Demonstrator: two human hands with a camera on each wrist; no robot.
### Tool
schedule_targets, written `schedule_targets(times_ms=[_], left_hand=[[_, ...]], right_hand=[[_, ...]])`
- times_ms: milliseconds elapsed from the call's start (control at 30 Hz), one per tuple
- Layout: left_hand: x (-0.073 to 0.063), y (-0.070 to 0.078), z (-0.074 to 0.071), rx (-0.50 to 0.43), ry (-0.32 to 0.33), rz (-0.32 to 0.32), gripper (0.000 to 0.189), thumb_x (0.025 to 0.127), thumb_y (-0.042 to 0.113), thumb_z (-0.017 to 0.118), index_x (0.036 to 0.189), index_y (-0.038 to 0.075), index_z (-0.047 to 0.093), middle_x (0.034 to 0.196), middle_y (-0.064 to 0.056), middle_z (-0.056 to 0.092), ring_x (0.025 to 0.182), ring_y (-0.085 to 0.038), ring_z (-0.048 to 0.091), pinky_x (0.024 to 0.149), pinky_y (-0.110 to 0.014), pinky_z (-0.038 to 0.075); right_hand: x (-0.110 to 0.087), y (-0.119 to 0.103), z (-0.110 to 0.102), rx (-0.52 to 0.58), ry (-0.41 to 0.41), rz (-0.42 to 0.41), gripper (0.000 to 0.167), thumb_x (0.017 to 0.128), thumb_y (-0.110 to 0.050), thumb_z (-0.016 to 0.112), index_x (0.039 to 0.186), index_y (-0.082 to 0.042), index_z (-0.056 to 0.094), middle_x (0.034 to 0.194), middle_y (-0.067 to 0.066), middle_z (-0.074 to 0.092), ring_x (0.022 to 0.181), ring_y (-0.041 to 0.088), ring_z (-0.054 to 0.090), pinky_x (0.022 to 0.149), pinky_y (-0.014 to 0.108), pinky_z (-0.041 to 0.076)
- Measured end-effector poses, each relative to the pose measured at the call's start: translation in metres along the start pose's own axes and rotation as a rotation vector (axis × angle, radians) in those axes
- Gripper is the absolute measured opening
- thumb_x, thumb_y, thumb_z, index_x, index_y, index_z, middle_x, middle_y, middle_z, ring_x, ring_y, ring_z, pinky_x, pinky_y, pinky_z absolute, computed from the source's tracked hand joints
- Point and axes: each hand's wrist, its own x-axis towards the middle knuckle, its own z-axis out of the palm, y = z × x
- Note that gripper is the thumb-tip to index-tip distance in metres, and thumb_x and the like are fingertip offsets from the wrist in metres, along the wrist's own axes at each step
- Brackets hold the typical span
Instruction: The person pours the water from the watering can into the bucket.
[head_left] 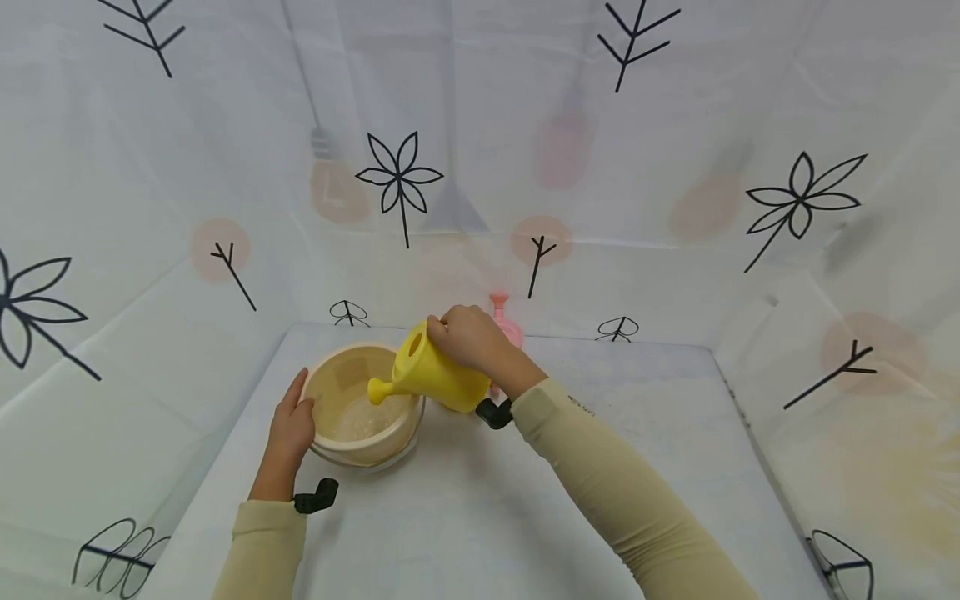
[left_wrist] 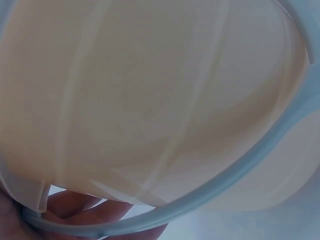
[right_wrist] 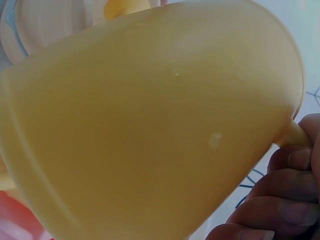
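A cream-coloured bucket (head_left: pixel 367 450) with a pale handle (left_wrist: pixel 200 197) stands on the white table. My left hand (head_left: pixel 291 425) grips its left side, the thumb at the rim and the fingers along the outer wall. The bottom of the bucket glistens as if wet. In my right hand (head_left: pixel 476 337) is a yellow watering can (head_left: pixel 442 379), gripped by its handle and tipped to the left. Its spout head (head_left: pixel 380 391) hangs over the bucket's opening. In the right wrist view, curled fingers (right_wrist: pixel 280 210) show beside the can's body (right_wrist: pixel 150 120).
Behind the right hand stands a pink object (head_left: pixel 499 305) with a flared top, mostly hidden. The white table (head_left: pixel 585 517) reaches back to a white patterned cloth (head_left: pixel 465 108) that hangs on the back and both sides.
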Motion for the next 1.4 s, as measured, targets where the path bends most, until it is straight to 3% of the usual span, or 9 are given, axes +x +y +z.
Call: schedule_targets(times_ms=[1400], left_hand=[[0.0000, 0.0002, -0.0011, 0.003, -0.013, 0.004, 0.055, 0.104, 0.020, 0.023, 0.157, 0.030, 0.011, 0.164, -0.003, 0.009, 0.151, -0.032, 0.008, 0.121, -0.055, 0.013]], right_hand=[[-0.0007, -0.0012, -0.0007, -0.020, 0.018, -0.035, 0.054, 0.099, -0.042, 0.033, 0.065, -0.012, 0.062, 0.062, 0.001, 0.049, 0.062, 0.018, 0.051, 0.055, 0.025, 0.040]])
